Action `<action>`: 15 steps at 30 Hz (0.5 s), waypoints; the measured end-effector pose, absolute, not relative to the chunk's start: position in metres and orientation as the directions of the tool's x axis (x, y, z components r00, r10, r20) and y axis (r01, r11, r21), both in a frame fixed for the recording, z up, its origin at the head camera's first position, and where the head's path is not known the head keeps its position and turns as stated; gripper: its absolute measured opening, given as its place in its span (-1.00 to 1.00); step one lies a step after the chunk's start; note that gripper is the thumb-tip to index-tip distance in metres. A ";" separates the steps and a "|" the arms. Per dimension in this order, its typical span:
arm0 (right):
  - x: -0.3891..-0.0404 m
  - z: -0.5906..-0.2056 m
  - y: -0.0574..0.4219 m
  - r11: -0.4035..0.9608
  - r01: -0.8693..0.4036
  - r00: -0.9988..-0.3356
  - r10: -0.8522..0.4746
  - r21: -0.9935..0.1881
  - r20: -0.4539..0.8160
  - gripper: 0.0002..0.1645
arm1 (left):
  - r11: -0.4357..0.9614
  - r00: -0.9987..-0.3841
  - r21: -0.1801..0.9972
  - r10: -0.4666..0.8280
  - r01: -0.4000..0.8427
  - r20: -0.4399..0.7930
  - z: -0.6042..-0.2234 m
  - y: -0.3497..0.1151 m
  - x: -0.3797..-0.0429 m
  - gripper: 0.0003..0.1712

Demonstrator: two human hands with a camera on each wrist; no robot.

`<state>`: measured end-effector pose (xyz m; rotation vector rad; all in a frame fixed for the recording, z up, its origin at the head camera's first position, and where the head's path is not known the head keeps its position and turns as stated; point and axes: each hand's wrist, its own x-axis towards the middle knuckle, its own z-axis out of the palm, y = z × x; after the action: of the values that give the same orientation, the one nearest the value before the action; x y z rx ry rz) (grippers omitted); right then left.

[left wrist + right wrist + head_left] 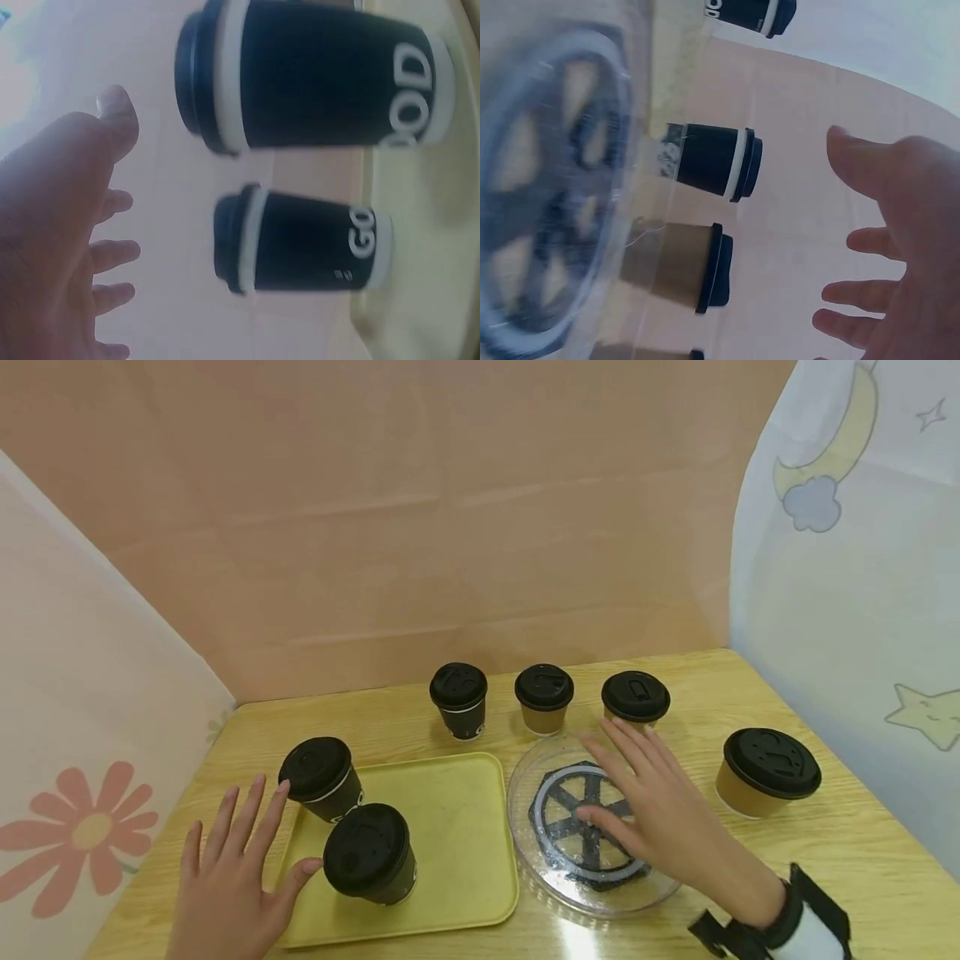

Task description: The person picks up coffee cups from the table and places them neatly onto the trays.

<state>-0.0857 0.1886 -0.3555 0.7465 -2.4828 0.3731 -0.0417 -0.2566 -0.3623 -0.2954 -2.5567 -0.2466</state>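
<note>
My left hand is spread at the left side of the yellow tray, fingers straight. Its thumb is close beside the nearer black paper cup on the tray; whether they touch I cannot tell from the head view, but the left wrist view shows a gap. Behind that cup, a second black cup with a black lid stands at the tray's back left corner. Over a round clear plastic turntable with a dark spoked base hovers my right hand, fingers extended and holding nothing.
Along the back stand a black cup and two brown cups, all lidded. Another lidded brown cup stands at the right. Cloth panels enclose the wooden table at the back and sides.
</note>
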 end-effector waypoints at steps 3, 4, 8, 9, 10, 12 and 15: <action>-0.115 -0.343 0.176 0.786 -0.606 -0.705 -0.461 -0.120 0.539 -0.05 | 0.968 -0.857 0.141 0.109 0.206 0.504 -0.368 -0.267 -0.042 -0.09; -0.124 -0.340 0.171 0.779 -0.615 -0.703 -0.470 -0.123 0.534 -0.04 | 0.970 -0.867 0.150 0.093 0.189 0.490 -0.370 -0.270 -0.042 -0.09; -0.158 -0.328 0.150 0.753 -0.644 -0.694 -0.500 -0.134 0.518 -0.03 | 0.976 -0.907 0.174 0.047 0.131 0.419 -0.380 -0.279 -0.043 -0.04; -0.166 -0.327 0.144 0.748 -0.650 -0.690 -0.509 -0.132 0.514 -0.04 | 0.975 -0.913 0.183 0.040 0.124 0.407 -0.382 -0.281 -0.044 -0.03; -0.173 -0.326 0.138 0.741 -0.659 -0.685 -0.520 -0.129 0.511 -0.04 | 0.974 -0.917 0.191 0.033 0.118 0.398 -0.384 -0.282 -0.045 -0.03; -0.187 -0.326 0.128 0.730 -0.672 -0.677 -0.538 -0.124 0.502 -0.05 | 0.972 -0.925 0.207 0.024 0.110 0.379 -0.388 -0.285 -0.047 -0.02; -0.204 -0.327 0.114 0.717 -0.686 -0.676 -0.561 -0.128 0.478 -0.04 | 0.968 -0.934 0.228 0.011 0.099 0.357 -0.393 -0.287 -0.052 -0.03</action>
<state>-0.2041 0.1139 -0.3272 0.9616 -2.5146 0.4178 -0.0522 -0.2871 -0.3928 -0.0801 -2.7579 -0.3457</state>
